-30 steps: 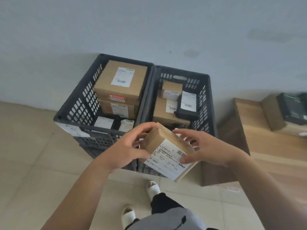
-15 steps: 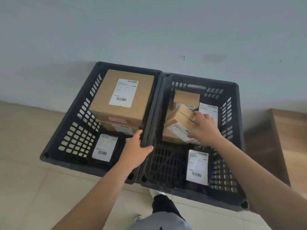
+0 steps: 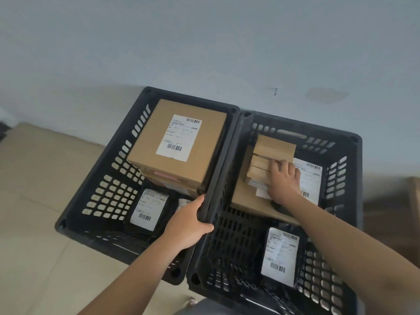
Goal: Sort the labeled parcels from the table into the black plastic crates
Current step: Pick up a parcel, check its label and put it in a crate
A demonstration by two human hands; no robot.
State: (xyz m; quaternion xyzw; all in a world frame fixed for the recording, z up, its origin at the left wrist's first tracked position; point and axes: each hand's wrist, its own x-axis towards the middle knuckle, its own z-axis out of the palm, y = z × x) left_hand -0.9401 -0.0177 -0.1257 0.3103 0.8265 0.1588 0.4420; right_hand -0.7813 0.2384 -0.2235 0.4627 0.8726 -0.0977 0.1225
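**A:** Which containers appear, and how do they stand?

**B:** Two black perforated plastic crates, the left crate and the right crate, stand side by side on the pale tiled floor, their inner walls touching, against a grey-blue wall.

**A:** Where is the small brown cardboard parcel?

**B:** The small parcel lies inside the right crate, at its far end, on a flat brown cardboard box, just in front of a second small cardboard box.

**A:** State of the hands?

**B:** The right hand rests on the small parcel, fingers curled over its top edge. The left hand grips the adjoining crate rims, thumb on the right crate's side, fingers inside the left crate.

**A:** Other contents?

**B:** The left crate holds a large brown cardboard box with a white label, stacked on another box, and a black mailer bag. The right crate also holds a labelled black bag near its front.
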